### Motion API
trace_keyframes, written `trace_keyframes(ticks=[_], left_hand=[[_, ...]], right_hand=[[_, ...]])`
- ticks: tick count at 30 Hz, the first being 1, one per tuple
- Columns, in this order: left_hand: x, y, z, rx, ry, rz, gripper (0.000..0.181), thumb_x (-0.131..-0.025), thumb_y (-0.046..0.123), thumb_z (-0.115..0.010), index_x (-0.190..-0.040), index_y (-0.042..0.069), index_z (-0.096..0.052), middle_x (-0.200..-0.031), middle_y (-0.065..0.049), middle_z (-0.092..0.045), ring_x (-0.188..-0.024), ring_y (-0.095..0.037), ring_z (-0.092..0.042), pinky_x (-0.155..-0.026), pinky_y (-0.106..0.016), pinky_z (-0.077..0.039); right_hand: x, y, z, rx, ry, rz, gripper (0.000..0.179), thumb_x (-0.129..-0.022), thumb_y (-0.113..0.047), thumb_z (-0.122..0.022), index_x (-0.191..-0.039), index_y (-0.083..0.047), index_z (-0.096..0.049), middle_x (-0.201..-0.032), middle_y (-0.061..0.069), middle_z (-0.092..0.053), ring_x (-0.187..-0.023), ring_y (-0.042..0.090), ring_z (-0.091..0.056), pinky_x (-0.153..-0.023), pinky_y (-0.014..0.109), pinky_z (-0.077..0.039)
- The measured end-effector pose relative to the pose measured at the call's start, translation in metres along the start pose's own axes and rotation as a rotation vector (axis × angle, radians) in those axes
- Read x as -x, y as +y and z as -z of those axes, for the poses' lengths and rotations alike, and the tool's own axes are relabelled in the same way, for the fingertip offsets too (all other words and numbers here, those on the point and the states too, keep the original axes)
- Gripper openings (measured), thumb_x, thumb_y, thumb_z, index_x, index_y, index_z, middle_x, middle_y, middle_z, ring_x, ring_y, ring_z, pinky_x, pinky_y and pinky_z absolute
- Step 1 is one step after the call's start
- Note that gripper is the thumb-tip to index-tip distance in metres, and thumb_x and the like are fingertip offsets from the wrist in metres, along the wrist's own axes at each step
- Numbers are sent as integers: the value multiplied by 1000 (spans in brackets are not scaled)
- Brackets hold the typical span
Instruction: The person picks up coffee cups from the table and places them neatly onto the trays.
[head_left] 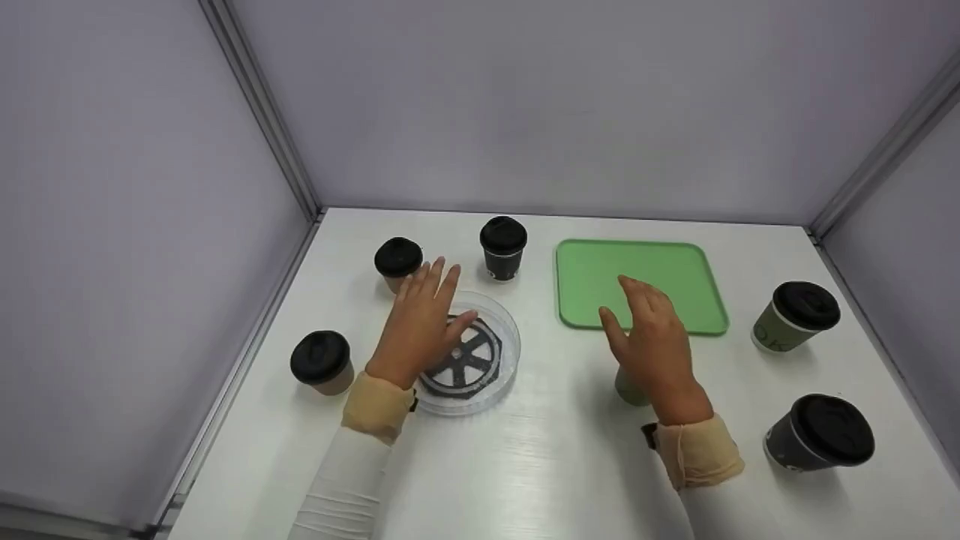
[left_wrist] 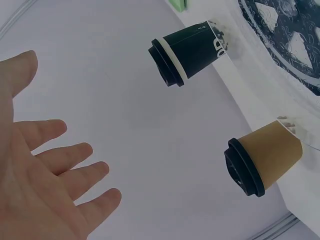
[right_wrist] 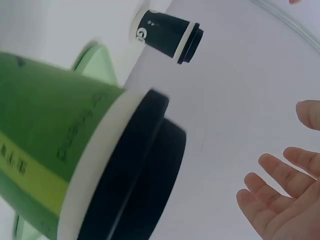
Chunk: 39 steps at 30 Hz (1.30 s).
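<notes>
My left hand [head_left: 417, 328] hovers with spread fingers over a round clear dish [head_left: 511, 352] that has a dark spoked wheel shape [head_left: 491, 352] in it. Its fingertips overlap a brown cup with a black lid [head_left: 398, 257] in the head view. Nothing lies in the left palm [left_wrist: 45, 185] in the left wrist view. My right hand [head_left: 654, 345], fingers extended and thumb apart, is above a green paper cup [head_left: 632, 390], which it mostly hides. The right wrist view shows that cup's black lid and white rim up close, apart from the right fingers [right_wrist: 280, 172].
A green tray [head_left: 637, 262] lies at the back right. Another brown lidded cup [head_left: 321, 361] stands left, a black one [head_left: 503, 247] at the back. At the right are a green cup [head_left: 784, 326] and a black cup [head_left: 795, 442]. Grey panels [head_left: 562, 112] enclose the white table.
</notes>
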<state>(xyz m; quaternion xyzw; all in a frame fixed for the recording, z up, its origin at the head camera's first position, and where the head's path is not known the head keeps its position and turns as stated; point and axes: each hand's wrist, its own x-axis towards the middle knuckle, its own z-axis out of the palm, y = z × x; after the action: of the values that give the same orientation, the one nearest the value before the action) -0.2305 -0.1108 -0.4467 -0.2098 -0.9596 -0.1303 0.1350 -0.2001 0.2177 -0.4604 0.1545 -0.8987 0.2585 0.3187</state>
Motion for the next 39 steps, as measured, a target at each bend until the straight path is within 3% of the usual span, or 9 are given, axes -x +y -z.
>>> trace_keyframes(ticks=[4,9,15,19,28,34,39], left_hand=[[8,-5,5,-5,79,-45,69,-99,50,-49,-150,5,-36,-152,-20,-33,-140,-36,-29,-113,-50,-19],[18,-14,12,-7,224,-129,65,-96,40,-60,-145,0,-42,-145,-21,-42,-135,-37,-38,-110,-49,-26],[36,-34,19,-4,375,-169,60,-89,24,-72,-138,-2,-49,-136,-22,-51,-127,-36,-47,-105,-48,-33],[48,-47,24,1,403,-132,58,-88,21,-72,-136,-4,-50,-133,-22,-53,-126,-35,-48,-104,-49,-35],[81,-87,25,8,425,40,62,-86,22,-74,-137,-4,-49,-131,-23,-53,-123,-40,-49,-102,-55,-35],[102,-110,17,25,456,99,68,-82,29,-77,-134,-6,-50,-129,-25,-54,-122,-41,-49,-100,-57,-36],[118,-124,4,65,451,172,83,-76,39,-81,-137,-6,-47,-133,-26,-50,-124,-43,-46,-99,-59,-35]], right_hand=[[7,-9,-5,-39,16,-17,52,-88,-18,-73,-133,0,-55,-123,21,-60,-116,35,-55,-88,50,-48],[10,-19,-16,-72,29,-20,50,-89,-17,-72,-133,0,-56,-122,20,-62,-112,35,-58,-87,48,-50],[16,-27,-39,-112,-57,-86,50,-92,-22,-68,-135,-2,-54,-122,16,-63,-112,32,-59,-89,47,-48],[23,-25,-54,-131,-120,-164,50,-92,-23,-69,-136,-4,-54,-122,13,-64,-110,29,-61,-89,47,-48],[36,-23,-90,-225,-250,-281,49,-95,-28,-65,-138,-8,-53,-123,10,-63,-105,28,-63,-85,41,-51],[42,-25,-112,-250,-341,-342,49,-95,-31,-63,-138,-9,-53,-122,9,-64,-102,28,-64,-84,42,-51],[45,-22,-125,-268,-404,-414,52,-95,-35,-62,-139,-10,-52,-122,10,-63,-101,27,-64,-84,45,-50]])
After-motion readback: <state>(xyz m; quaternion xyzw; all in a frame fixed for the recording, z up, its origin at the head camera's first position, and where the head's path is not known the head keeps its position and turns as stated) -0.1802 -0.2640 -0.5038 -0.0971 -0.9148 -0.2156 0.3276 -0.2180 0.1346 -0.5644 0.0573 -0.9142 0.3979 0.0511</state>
